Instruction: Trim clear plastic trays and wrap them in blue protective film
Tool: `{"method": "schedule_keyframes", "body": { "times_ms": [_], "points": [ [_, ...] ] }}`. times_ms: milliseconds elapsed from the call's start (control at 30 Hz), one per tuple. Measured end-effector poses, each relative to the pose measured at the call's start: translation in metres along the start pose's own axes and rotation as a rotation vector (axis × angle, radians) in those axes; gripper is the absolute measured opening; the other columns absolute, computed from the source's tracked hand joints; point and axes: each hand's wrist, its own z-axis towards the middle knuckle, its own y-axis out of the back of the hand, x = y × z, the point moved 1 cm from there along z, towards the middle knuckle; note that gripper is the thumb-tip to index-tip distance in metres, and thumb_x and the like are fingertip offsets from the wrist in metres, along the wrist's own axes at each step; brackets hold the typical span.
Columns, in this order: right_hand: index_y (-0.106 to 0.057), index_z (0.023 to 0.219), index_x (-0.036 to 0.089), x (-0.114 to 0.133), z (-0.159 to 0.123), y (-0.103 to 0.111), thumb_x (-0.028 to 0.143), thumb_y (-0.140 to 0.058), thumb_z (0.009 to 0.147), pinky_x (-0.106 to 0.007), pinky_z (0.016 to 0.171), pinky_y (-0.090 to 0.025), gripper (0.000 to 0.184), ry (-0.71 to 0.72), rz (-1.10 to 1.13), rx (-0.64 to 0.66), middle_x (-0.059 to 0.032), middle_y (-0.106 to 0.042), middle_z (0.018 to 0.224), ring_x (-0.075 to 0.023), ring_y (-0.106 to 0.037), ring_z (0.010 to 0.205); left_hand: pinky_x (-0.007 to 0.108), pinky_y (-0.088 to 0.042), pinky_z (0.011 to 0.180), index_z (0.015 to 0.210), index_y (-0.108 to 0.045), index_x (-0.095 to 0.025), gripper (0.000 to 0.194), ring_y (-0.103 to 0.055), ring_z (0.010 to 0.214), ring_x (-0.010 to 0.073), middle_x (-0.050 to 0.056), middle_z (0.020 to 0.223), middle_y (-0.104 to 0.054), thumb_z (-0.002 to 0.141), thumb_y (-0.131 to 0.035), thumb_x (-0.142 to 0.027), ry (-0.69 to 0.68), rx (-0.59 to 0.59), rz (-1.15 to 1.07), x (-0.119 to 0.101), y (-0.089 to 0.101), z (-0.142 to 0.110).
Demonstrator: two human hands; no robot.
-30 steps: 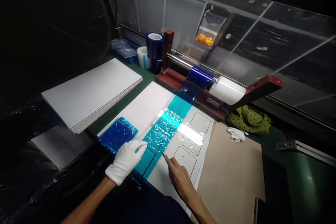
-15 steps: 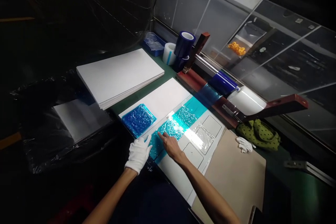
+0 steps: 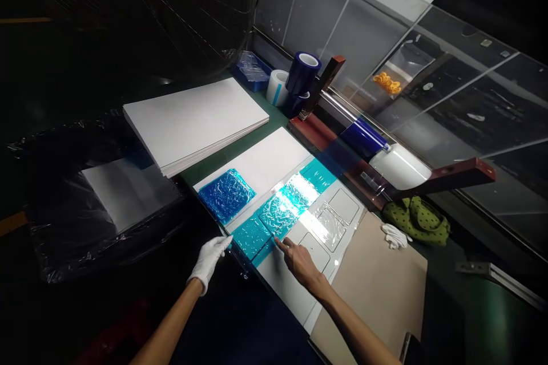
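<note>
A strip of translucent blue film [image 3: 248,236] lies across a white sheet [image 3: 268,151] printed with rounded outlines. My left hand [image 3: 209,259], in a white glove, pinches the strip's near left corner at the sheet's edge. My bare right hand [image 3: 299,262] rests over the strip's right side, its index fingertip close to a dark outline and its other fingers curled. Whether a small tool is in those fingers is hidden. A blue film square [image 3: 226,195] sits left of the strip, and a clear film piece [image 3: 329,225] to its right.
A stack of white sheets [image 3: 197,122] stands at left. Behind, a red stand [image 3: 317,128] carries a blue film roll [image 3: 365,138] and a white roll [image 3: 400,165]. More rolls [image 3: 303,72] stand beside it. Brown board [image 3: 377,285], a white glove [image 3: 394,236] and green dotted cloth [image 3: 415,219] lie right.
My left hand has gone from over the film to its near left corner. My right hand moved up along the strip, then back toward me. The camera view has swung left.
</note>
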Motion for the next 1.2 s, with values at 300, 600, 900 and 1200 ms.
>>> {"method": "schedule_keyframes", "body": {
  "times_ms": [300, 600, 900, 1200],
  "points": [
    [-0.038, 0.139, 0.026, -0.023, -0.064, -0.03, 0.003, -0.028, 0.082, -0.024, 0.052, -0.034, 0.062, -0.164, 0.115, -0.019, -0.0055, -0.061, 0.094, -0.0139, -0.057, 0.059, 0.025, -0.038, 0.057, 0.073, -0.069, -0.016, 0.044, -0.045, 0.055, 0.0114, -0.002, 0.059, -0.057, 0.059, -0.07, -0.059, -0.027, 0.029, -0.177, -0.013, 0.004, -0.012],
    [-0.032, 0.141, 0.031, -0.002, -0.057, 0.002, 0.016, -0.029, 0.091, -0.028, 0.065, -0.049, 0.053, -0.122, 0.672, -0.276, -0.0042, -0.06, 0.096, -0.0112, -0.059, 0.057, 0.022, -0.041, 0.061, 0.089, -0.07, -0.02, 0.042, -0.045, 0.057, 0.0078, -0.004, 0.068, -0.062, 0.062, -0.073, -0.052, -0.151, -0.142, -0.279, -0.058, 0.057, 0.011],
    [-0.04, 0.138, 0.029, 0.003, -0.047, 0.01, 0.013, -0.028, 0.089, -0.024, 0.062, -0.048, 0.053, -0.128, 0.606, -0.362, -0.0027, -0.059, 0.087, -0.011, -0.056, 0.057, 0.035, -0.047, 0.083, 0.091, -0.071, -0.014, 0.04, -0.063, 0.087, 0.0205, 0.008, 0.09, -0.07, 0.064, -0.071, -0.044, -0.228, -0.236, -0.195, -0.097, 0.084, 0.071],
    [-0.04, 0.139, 0.028, -0.026, -0.021, 0.015, 0.011, -0.026, 0.089, -0.021, 0.053, -0.037, 0.054, -0.272, 0.306, -0.34, -0.004, -0.058, 0.087, -0.0117, -0.053, 0.059, 0.037, -0.04, 0.083, 0.12, -0.059, -0.021, 0.047, -0.054, 0.092, 0.025, 0.011, 0.102, -0.059, 0.085, -0.048, -0.049, -0.623, -0.526, 0.623, -0.128, 0.034, 0.036]
  ]
}}
